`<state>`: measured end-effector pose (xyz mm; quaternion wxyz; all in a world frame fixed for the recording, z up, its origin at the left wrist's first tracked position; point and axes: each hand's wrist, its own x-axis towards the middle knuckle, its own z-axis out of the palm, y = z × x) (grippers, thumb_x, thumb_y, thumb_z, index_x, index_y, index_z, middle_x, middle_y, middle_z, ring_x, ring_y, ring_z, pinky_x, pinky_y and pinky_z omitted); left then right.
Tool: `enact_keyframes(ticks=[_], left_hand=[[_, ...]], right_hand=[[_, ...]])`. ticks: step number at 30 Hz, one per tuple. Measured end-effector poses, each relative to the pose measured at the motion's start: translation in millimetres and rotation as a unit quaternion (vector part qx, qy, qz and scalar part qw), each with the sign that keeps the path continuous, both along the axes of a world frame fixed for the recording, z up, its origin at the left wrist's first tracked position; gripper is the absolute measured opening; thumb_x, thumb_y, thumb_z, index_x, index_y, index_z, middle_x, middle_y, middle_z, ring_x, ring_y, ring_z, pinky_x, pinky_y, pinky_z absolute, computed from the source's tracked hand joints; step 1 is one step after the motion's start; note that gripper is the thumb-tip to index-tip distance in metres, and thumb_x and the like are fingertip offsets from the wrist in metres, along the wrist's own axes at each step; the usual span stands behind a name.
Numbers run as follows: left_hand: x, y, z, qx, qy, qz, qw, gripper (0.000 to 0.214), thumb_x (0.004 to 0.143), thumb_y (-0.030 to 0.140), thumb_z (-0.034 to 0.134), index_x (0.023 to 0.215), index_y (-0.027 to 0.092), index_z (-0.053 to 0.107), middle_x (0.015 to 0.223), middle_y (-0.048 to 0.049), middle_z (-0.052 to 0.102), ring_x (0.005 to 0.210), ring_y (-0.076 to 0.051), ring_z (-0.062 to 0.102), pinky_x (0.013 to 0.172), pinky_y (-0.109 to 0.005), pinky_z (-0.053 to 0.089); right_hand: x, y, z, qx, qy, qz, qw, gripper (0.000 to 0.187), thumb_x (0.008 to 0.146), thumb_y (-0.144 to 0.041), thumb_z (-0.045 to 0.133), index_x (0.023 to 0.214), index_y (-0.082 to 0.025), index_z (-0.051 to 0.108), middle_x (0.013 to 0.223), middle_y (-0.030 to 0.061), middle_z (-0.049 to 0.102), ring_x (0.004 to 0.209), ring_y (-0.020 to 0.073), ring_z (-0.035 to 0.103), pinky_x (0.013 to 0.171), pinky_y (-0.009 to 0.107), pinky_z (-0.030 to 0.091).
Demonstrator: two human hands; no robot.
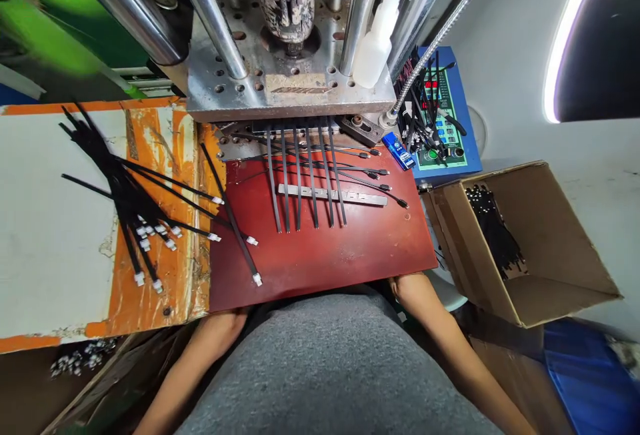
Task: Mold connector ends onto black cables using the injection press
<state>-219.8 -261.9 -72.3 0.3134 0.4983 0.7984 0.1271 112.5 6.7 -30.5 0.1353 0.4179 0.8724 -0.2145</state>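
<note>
Scuffed steel plate (225, 105), polished chrome columns (210, 15), glossy red laminate board (325, 261), matt black plastic cables (230, 211), translucent plastic bottle (373, 55), rough brown cardboard box (550, 241)

On your right, a pale wall (515, 68) curves up to a bright white strip light (564, 35), while a green panel (55, 21) sits far left.

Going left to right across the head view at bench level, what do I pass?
White-and-orange board → red board → cardboard box
</note>
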Motion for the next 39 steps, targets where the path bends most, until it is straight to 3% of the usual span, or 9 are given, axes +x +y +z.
enact_keyframes(ticks=[4, 6, 10, 14, 24, 29, 34, 36, 39], left_hand=[[-0.2, 12.8, 60.8, -0.04, -0.146, -0.066, 0.986, 0.03, 0.099, 0.041, 0.043, 0.113, 0.036, 0.069, 0.111, 0.004, 0.073, 0.102, -0.021, 0.069, 0.094, -0.035, 0.055], [-3.7, 24.9, 77.7, 0.007, -0.132, -0.038, 0.99, 0.028, 0.099, 0.046, 0.045, 0.112, 0.033, 0.068, 0.108, 0.002, 0.072, 0.096, -0.018, 0.069, 0.086, -0.03, 0.055], [-7.0, 54.7, 74.1, 0.086, 0.044, 0.094, 0.991, 0.043, 0.089, 0.056, 0.062, 0.116, 0.023, 0.061, 0.102, -0.0052, 0.063, 0.088, -0.022, 0.064, 0.076, -0.034, 0.052], [-3.0, 63.0, 61.5, 0.129, 0.061, 0.138, 0.98, 0.044, 0.087, 0.045, 0.068, 0.122, 0.021, 0.054, 0.1, -0.0039, 0.058, 0.084, -0.019, 0.06, 0.079, -0.034, 0.052], [-8.1, 19.3, 68.4, 0.157, -0.101, 0.257, 0.948, 0.032, 0.091, 0.02, 0.056, 0.122, 0.022, 0.048, 0.085, 0.0029, 0.057, 0.071, -0.011, 0.056, 0.072, -0.026, 0.048], [-14.6, 12.5, 80.9, 0.207, -0.06, 0.236, 0.947, 0.03, 0.095, 0.021, 0.052, 0.124, 0.019, 0.056, 0.09, -0.0012, 0.058, 0.08, -0.013, 0.058, 0.074, -0.027, 0.05], [-32.2, -10.2, 91.2, 0.203, 0.087, 0.176, 0.959, 0.026, 0.096, 0.019, 0.049, 0.113, 0.019, 0.069, 0.101, -0.0054, 0.06, 0.09, -0.016, 0.06, 0.082, -0.03, 0.052], [-50.1, -39.5, 96.5, 0.206, 0.199, 0.218, 0.933, 0.023, 0.094, 0.019, 0.053, 0.106, 0.021, 0.072, 0.099, -0.0048, 0.061, 0.089, -0.017, 0.06, 0.079, -0.032, 0.052], [-87.2, -102.7, 107.6, 0.232, 0.393, 0.328, 0.827, 0.019, 0.089, 0.02, 0.062, 0.103, 0.024, 0.074, 0.1, -0.0031, 0.061, 0.094, -0.02, 0.057, 0.085, -0.037, 0.049]], right_hand=[[-32.8, 2.5, 57.6, -0.138, 0.094, 0.137, 0.976, 0.022, 0.098, -0.029, 0.05, 0.107, -0.024, 0.07, 0.098, 0.0053, 0.073, 0.086, 0.0184, 0.069, 0.075, 0.028, 0.051], [-61.1, 15.4, 70.6, -0.052, 0.204, 0.125, 0.97, 0.026, 0.102, -0.03, 0.045, 0.11, -0.022, 0.068, 0.102, 0.0055, 0.071, 0.093, 0.0178, 0.065, 0.082, 0.03, 0.049], [-118.8, 48.2, 57.2, 0.247, 0.168, 0.085, 0.951, 0.027, 0.098, -0.028, 0.05, 0.117, -0.016, 0.065, 0.112, 0.0134, 0.064, 0.104, 0.028, 0.053, 0.087, 0.041, 0.041], [-131.9, 67.2, 35.3, 0.275, 0.163, 0.092, 0.943, 0.025, 0.095, -0.022, 0.051, 0.116, -0.017, 0.063, 0.112, 0.012, 0.061, 0.102, 0.0283, 0.049, 0.084, 0.04, 0.039], [-77.1, 46.6, 36.1, 0.119, 0.283, 0.284, 0.909, 0.017, 0.097, -0.023, 0.052, 0.112, -0.017, 0.057, 0.1, 0.0104, 0.062, 0.092, 0.0248, 0.056, 0.079, 0.037, 0.046], [-169.9, 8.0, 58.8, 0.014, 0.206, 0.365, 0.908, 0.02, 0.1, -0.032, 0.053, 0.107, -0.017, 0.064, 0.103, 0.0095, 0.064, 0.094, 0.0232, 0.06, 0.086, 0.037, 0.049], [-279.4, -41.5, 60.0, 0.061, 0.06, 0.353, 0.932, 0.027, 0.092, -0.036, 0.066, 0.101, -0.01, 0.066, 0.102, 0.0153, 0.065, 0.099, 0.0297, 0.063, 0.084, 0.04, 0.05], [-296.0, -50.2, 60.3, 0.042, 0.015, 0.366, 0.929, 0.021, 0.092, -0.025, 0.064, 0.105, -0.009, 0.065, 0.105, 0.0175, 0.066, 0.099, 0.0297, 0.065, 0.081, 0.038, 0.051], [-304.6, -48.4, 64.9, 0.022, -0.008, 0.362, 0.932, 0.019, 0.092, -0.012, 0.051, 0.105, -0.009, 0.064, 0.103, 0.0182, 0.068, 0.094, 0.0278, 0.068, 0.078, 0.035, 0.051]])
